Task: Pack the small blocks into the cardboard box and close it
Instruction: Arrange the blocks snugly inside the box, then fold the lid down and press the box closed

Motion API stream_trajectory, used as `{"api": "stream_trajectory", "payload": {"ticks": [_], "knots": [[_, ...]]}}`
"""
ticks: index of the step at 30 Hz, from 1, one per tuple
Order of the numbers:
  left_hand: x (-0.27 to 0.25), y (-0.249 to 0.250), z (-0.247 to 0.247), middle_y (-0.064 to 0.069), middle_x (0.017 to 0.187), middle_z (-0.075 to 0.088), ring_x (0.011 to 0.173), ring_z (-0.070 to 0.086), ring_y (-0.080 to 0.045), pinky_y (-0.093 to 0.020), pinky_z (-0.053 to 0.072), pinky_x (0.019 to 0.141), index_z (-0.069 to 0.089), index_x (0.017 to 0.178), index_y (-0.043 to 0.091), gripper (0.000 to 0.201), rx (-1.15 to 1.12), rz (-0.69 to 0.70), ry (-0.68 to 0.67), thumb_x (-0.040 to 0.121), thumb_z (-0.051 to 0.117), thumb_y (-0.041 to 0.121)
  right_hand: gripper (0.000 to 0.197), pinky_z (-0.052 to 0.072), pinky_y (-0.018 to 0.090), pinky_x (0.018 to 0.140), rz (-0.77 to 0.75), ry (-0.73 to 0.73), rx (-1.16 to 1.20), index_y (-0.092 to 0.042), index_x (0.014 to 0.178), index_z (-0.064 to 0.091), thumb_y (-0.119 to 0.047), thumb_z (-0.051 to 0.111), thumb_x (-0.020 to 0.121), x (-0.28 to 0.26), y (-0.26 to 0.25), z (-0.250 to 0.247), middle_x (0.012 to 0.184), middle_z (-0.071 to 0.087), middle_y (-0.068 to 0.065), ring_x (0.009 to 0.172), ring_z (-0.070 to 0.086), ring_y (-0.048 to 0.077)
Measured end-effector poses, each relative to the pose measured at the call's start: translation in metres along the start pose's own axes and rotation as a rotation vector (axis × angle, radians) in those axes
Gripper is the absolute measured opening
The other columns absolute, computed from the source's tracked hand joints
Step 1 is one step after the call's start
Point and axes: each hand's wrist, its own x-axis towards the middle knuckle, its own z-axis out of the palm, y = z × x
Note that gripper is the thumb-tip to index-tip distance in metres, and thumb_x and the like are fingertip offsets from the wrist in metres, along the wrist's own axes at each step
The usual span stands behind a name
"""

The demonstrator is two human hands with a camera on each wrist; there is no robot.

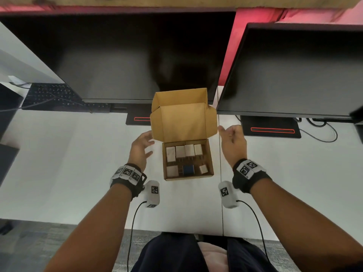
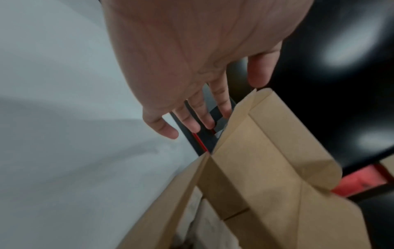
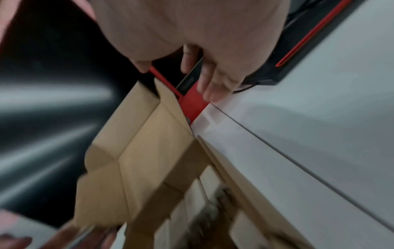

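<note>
Cardboard box (image 1: 188,174) sits mid-table (image 1: 78,163), near edge toward person, lid (image 1: 183,122) standing up at far side. Small blocks (image 1: 183,151) inside: pale row at far wall, blue one (image 1: 188,169) near wall. Left hand (image 1: 140,149) just left of lid, fingers spread, holding nothing. Right hand (image 1: 232,141) just right of lid, fingers loosely bent, empty. Monitors (image 1: 117,55) behind.

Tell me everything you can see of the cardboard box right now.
The cardboard box is small, shallow and brown, sitting on the white desk before the monitors. Its hinged lid stands open at the far side, side flaps spread and front flap bent forward. Inside lie several pale blocks and one blue block. The left hand and right hand flank the lid; contact is unclear.
</note>
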Motion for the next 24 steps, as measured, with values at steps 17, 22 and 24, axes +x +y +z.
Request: {"api": "stream_trajectory", "payload": {"ticks": [17, 22, 24], "knots": [[-0.003, -0.026, 0.002, -0.01, 0.102, 0.079, 0.094, 0.071, -0.029, -0.041, 0.054, 0.09, 0.079, 0.107, 0.022, 0.031, 0.303, 0.013, -0.056, 0.093, 0.066, 0.047, 0.048, 0.053, 0.038, 0.088, 0.131, -0.484, -0.039, -0.027, 0.101, 0.073, -0.068, 0.052, 0.088, -0.017, 0.003, -0.017, 0.099, 0.075, -0.002, 0.098, 0.07, 0.022], [0.002, -0.05, 0.001, 0.003, 0.097, 0.066, 0.09, 0.066, -0.022, -0.034, 0.056, 0.084, 0.072, 0.102, 0.039, 0.028, 0.559, 0.163, -0.066, 0.084, 0.086, 0.024, 0.036, 0.05, 0.019, 0.076, -0.069, -0.442, -0.294, -0.027, 0.113, 0.068, -0.037, 0.081, 0.081, -0.029, 0.029, -0.01, 0.109, 0.067, -0.004, 0.081, 0.066, 0.011], [0.0, -0.053, 0.004, 0.002, 0.102, 0.06, 0.09, 0.064, -0.022, -0.027, 0.053, 0.076, 0.069, 0.112, 0.039, 0.035, 0.574, 0.181, -0.065, 0.087, 0.083, 0.021, 0.04, 0.052, 0.022, 0.076, -0.07, -0.432, -0.301, -0.025, 0.119, 0.065, -0.03, 0.081, 0.082, -0.033, 0.033, -0.007, 0.111, 0.064, 0.001, 0.08, 0.066, 0.015]]}}
